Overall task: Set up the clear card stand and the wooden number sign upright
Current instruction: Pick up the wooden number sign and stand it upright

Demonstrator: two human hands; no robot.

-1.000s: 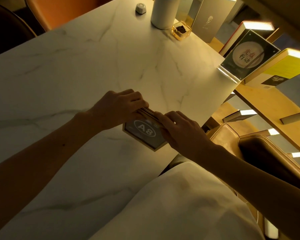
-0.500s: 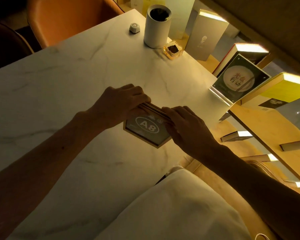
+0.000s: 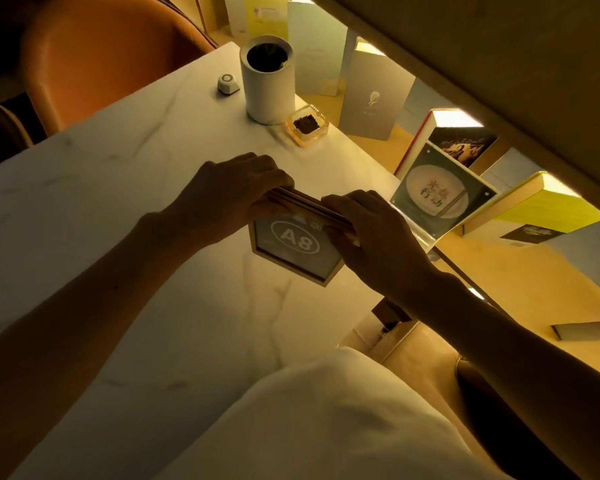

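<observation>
Two hands on the wooden number sign point(image 3: 293, 247), near the right edge of the marble worktop point(image 3: 118, 188). My left hand point(image 3: 229, 192) clasps its top-left corner, fingers curled over the upper edge; my right hand point(image 3: 374, 237) clamps the right side. Each grip is closed on the sign. "A8" face points back at me; sign tilted, lower edge near or on the worktop, contact not clear.

Clear card stand point(image 3: 440, 195) just right of my right hand, at the worktop's edge, standing and leaning back, printed card inside.

Behind the sign, well apart: white cylinder container point(image 3: 267, 84), small white button device point(image 3: 228, 84) to its left, clear amber dish point(image 3: 306, 128) with dark contents to its right. Books point(image 3: 548, 206) on the shelf beyond the edge. Orange chair point(image 3: 101, 57) at the far side. White cushion point(image 3: 326, 427) low in view.
</observation>
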